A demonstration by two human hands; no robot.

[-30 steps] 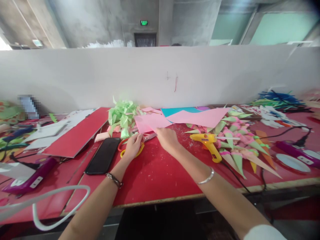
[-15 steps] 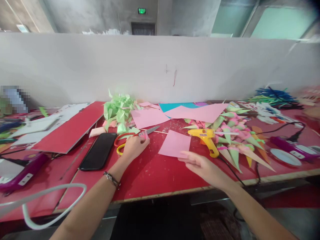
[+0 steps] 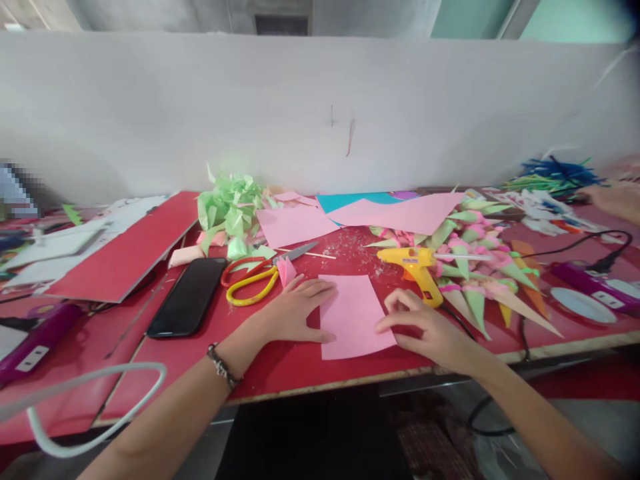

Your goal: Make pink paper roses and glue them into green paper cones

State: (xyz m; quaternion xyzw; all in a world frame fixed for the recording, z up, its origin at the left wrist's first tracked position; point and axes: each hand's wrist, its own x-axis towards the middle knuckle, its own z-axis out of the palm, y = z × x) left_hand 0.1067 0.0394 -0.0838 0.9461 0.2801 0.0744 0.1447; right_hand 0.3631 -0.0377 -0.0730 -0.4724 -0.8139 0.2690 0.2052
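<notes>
A small pink paper sheet [image 3: 353, 316] lies flat near the front edge of the red table [image 3: 280, 367]. My left hand [image 3: 293, 312] rests on its left edge with fingers stretched out flat. My right hand [image 3: 427, 327] touches its right edge, fingers loosely curled and apart, holding nothing. Red-and-yellow scissors [image 3: 255, 275] lie just beyond my left hand, beside a small folded pink piece [image 3: 286, 270].
A black phone [image 3: 187, 305] lies left of the scissors. A yellow glue gun [image 3: 416, 265] and its cord sit right of the sheet, among paper cones [image 3: 475, 280]. Green paper scraps [image 3: 227, 213], larger pink sheets [image 3: 400, 213], a white partition behind. Another person's hand [image 3: 617, 199] at far right.
My right hand pulled the small pink sheet toward the table's front edge. My left hand left the scissors and came down flat on the sheet's left side.
</notes>
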